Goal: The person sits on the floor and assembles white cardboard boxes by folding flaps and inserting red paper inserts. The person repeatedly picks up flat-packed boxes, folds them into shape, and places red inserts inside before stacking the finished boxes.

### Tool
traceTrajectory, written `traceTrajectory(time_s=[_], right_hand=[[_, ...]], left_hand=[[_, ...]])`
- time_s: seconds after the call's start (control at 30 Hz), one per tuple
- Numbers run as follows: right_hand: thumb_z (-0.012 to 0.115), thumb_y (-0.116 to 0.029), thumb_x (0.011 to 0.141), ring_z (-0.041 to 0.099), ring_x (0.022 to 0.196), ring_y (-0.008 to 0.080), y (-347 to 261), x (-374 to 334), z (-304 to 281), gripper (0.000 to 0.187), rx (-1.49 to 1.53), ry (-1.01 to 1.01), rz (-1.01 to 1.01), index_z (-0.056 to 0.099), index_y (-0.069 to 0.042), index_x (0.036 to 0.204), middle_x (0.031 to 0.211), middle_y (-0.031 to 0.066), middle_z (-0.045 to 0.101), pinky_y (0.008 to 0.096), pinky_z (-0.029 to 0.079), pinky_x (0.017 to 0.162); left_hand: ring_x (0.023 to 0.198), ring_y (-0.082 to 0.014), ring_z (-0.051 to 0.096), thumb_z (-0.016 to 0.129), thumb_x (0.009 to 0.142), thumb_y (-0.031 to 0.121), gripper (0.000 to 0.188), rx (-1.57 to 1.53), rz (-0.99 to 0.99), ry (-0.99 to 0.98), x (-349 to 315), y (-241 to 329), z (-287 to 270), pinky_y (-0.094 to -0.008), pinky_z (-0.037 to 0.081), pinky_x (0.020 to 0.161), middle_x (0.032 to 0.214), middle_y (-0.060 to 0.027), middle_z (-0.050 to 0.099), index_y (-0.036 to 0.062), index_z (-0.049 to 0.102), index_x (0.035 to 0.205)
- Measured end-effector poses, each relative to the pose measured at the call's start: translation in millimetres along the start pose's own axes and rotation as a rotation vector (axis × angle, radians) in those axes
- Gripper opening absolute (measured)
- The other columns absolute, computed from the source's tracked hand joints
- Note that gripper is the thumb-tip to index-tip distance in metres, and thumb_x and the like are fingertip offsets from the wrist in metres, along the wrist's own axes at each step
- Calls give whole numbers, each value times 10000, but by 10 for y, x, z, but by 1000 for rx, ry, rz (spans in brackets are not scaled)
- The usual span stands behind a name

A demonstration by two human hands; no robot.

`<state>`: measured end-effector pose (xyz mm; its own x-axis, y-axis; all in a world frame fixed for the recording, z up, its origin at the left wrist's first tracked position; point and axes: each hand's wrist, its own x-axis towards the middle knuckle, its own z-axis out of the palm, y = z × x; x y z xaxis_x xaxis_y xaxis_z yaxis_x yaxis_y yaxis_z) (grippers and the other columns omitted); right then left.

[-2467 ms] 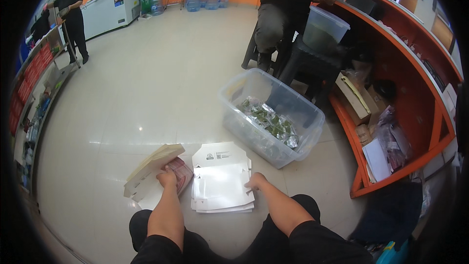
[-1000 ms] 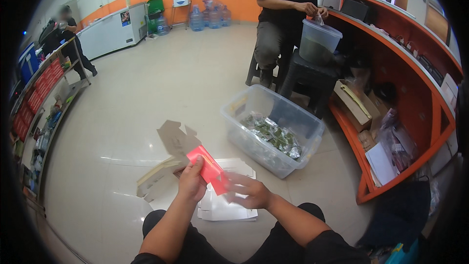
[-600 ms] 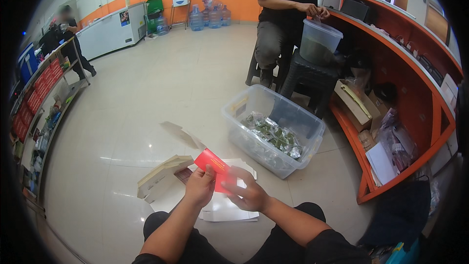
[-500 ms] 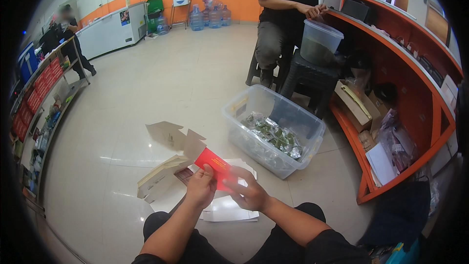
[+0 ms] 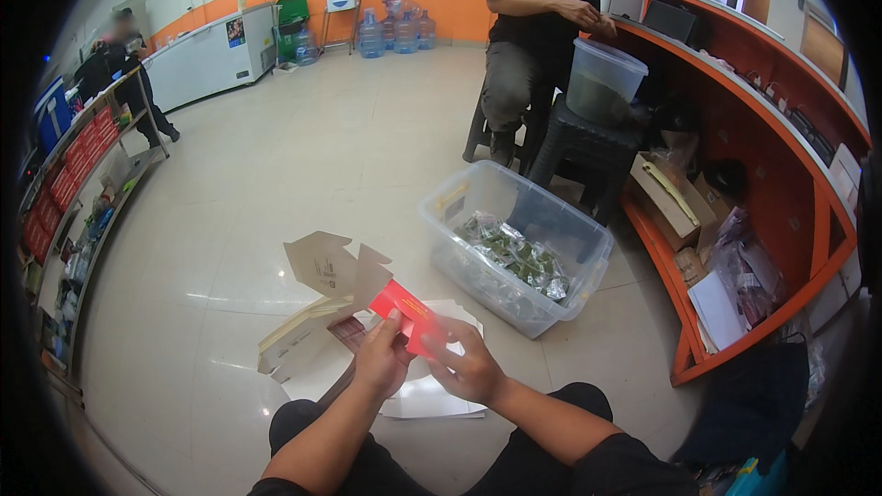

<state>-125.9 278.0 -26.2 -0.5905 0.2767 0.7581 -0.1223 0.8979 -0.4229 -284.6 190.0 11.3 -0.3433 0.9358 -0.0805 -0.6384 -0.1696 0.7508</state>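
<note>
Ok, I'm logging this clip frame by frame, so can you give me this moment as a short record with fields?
Left hand: holds the flat red cardboard carton, its brown flaps open.
Right hand: fingers grip the carton's lower end.
Below: white flat cartons stacked on the floor.
Right of hands: clear plastic bin with small packets.
Behind: seated person at a grey tub.

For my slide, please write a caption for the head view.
Both hands, left hand and right hand, fold a red carton above the floor.

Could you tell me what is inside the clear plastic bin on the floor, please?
The clear plastic bin holds a heap of small packets, green and silvery. The heap covers the bottom, so anything beneath it is hidden.
</note>
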Motion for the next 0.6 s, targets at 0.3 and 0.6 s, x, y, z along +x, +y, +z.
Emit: traceTrajectory(time_s=[0.3, 0.6], right_hand=[[727, -170, 914, 524, 1228, 401, -24, 14, 11, 479, -39, -11, 37, 620, -100, 1376, 1404, 230, 472, 483, 455, 1035], [749, -145, 884, 542, 1197, 401, -4, 6, 18, 503, -115, 32, 88, 630, -103, 1371, 1395, 236, 483, 472, 460, 1007]], left_hand=[[1112, -233, 663, 461, 1100, 351, 419, 46, -2, 32, -32, -22, 51, -380, 553, 971, 1215, -140, 656, -6, 566, 1291], [1092, -206, 662, 498, 1091, 354, 423, 178, -54, 8, -24, -147, -28, -343, 557, 918, 1214, -121, 675, -13, 607, 1270]])
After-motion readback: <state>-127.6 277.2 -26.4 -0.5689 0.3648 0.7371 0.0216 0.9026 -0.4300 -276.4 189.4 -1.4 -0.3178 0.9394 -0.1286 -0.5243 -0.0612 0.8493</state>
